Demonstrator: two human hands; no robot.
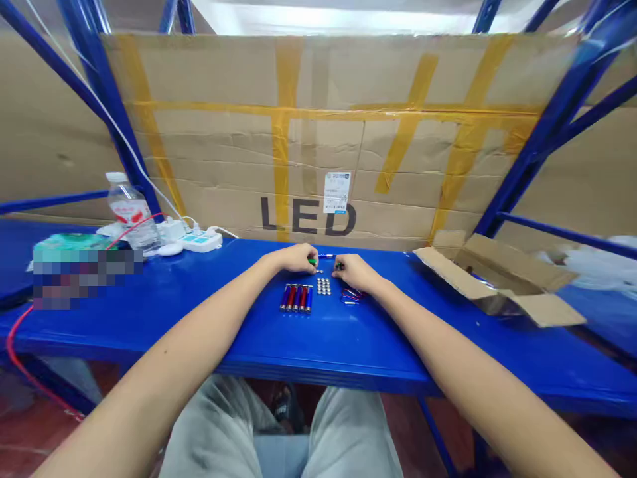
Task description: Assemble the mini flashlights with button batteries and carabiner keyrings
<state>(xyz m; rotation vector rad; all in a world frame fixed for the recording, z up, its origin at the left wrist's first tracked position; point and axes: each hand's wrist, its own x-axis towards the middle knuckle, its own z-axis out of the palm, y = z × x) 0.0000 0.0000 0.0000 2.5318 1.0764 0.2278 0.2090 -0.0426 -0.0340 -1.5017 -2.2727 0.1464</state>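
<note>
My left hand (298, 257) is closed in a pinch on a small green piece (312, 261), at the far side of the small parts. My right hand (352, 272), also pinched, grips a small dark green piece (340, 266); its exact kind is too small to tell. Between and in front of the hands sit button cells (324, 286) in neat rows, with a few loose ones (319, 271) by my left fingertips. A blue metal tube (326, 255) lies behind them. Nearer me, several red and blue small flashlight tubes (296, 299) form a row. Red and blue carabiner clips (351, 296) lie beside my right wrist.
On the right an open cardboard box (497, 275) holds items hard to make out. At left stand a plastic bottle (133, 209), a white power strip (202, 240) and a green packet (70, 247). A large taped cardboard sheet (223, 159) closes off the blue table's (318, 345) back.
</note>
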